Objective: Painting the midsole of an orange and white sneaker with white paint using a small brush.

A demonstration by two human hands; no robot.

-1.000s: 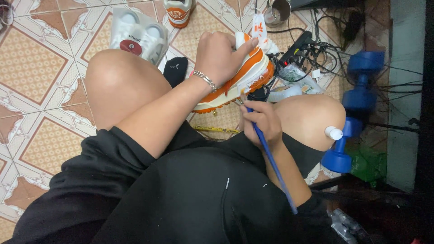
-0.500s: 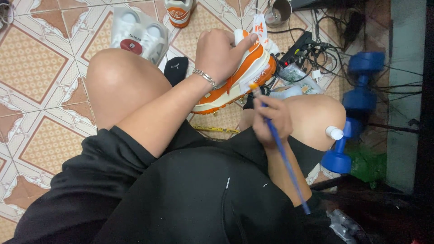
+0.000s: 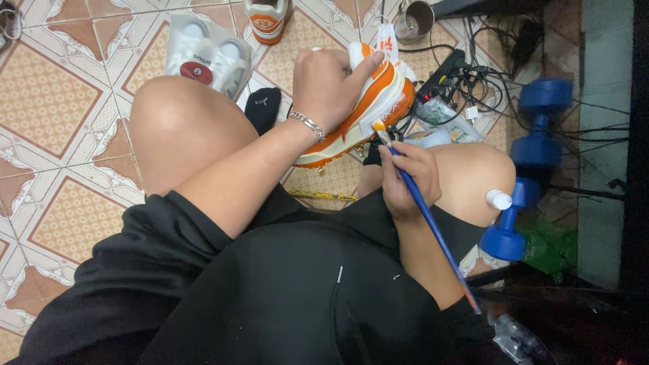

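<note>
From my remote seat: left hand (image 3: 331,84) wraps fingers and thumb over the orange-and-white leather sneaker (image 3: 365,108), held above the knees. Right hand (image 3: 405,176) pinches a thin blue-handled paintbrush (image 3: 433,226) near its tip, bristles at the sole edge. I'd say the shoe's light, stiff-soled with a squashy upper, so grip it by the midsole. The brush looks slick.

Left hand (image 3: 328,84) clamps over the orange-and-white sneaker (image 3: 368,108), propped between the bare knees. Right hand (image 3: 405,177) pinches a blue paintbrush (image 3: 426,215), its tip touching the sneaker's sole edge. Far left on the tiled floor (image 3: 54,101), a bag with white shoes (image 3: 208,55); at right, blue dumbbells (image 3: 531,169) beside tangled cables (image 3: 473,74).
</note>
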